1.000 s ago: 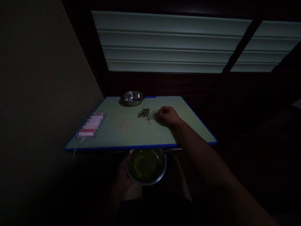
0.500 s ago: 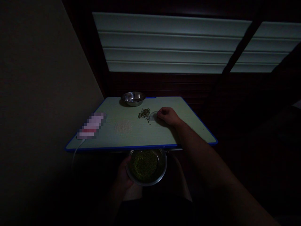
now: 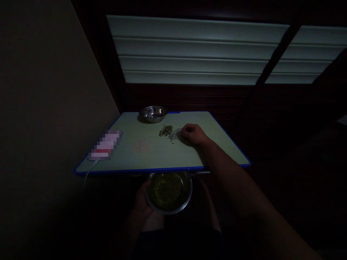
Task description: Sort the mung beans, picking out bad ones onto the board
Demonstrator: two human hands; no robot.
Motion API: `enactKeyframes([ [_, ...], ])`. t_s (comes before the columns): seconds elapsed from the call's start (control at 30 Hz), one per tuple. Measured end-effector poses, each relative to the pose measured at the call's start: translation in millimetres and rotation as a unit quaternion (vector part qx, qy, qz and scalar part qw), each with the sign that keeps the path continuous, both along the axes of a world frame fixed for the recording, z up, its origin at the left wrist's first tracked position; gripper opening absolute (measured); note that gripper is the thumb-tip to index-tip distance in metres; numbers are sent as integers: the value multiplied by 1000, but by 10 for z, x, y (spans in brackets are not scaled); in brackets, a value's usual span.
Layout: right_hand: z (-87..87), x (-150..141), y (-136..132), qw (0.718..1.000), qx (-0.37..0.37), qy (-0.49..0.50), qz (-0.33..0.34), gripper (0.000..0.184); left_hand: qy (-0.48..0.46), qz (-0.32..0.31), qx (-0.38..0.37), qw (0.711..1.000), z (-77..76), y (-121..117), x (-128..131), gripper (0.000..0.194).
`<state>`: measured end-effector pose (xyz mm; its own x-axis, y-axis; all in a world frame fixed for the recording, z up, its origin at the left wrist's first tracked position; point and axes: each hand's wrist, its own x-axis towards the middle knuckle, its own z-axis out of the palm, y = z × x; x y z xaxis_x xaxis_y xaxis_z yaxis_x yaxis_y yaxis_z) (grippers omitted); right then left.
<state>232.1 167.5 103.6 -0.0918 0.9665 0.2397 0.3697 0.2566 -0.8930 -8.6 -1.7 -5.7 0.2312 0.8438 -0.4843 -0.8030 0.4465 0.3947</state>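
My left hand (image 3: 143, 200) grips the left rim of a metal bowl (image 3: 187, 198), held below the table's front edge. Many small green grains (image 3: 166, 187), like mung beans, fill its bottom. Over the table, my right hand (image 3: 193, 133) is closed, fingers pinched on a thin clear plastic piece (image 3: 176, 134) with a rounded edge. That piece touches the right side of a small heap of brownish-green grains (image 3: 166, 130) on the tabletop. To the left, a patch of pale, whitish grains (image 3: 142, 146) lies spread out.
A second metal bowl (image 3: 153, 114) stands at the back of the pale green table (image 3: 173, 157), which has a blue rim. A blurred phone-like object (image 3: 105, 145) with a white cable (image 3: 88, 174) lies at left. A wall rises on the left; the room is dim.
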Motion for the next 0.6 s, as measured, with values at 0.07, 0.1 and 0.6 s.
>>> enactKeyframes([
  [0.07, -2, 1, 5, 1000, 1, 9, -6, 17, -6, -3, 5, 1000, -11, 1, -4, 19],
  [0.1, -6, 4, 10, 1000, 3, 12, -9, 17, -6, -3, 4, 1000, -15, 2, -5, 19],
  [0.6, -20, 20, 24, 1000, 6, 8, -3, 20, -4, -4, -6, 1000, -27, 5, -11, 21],
])
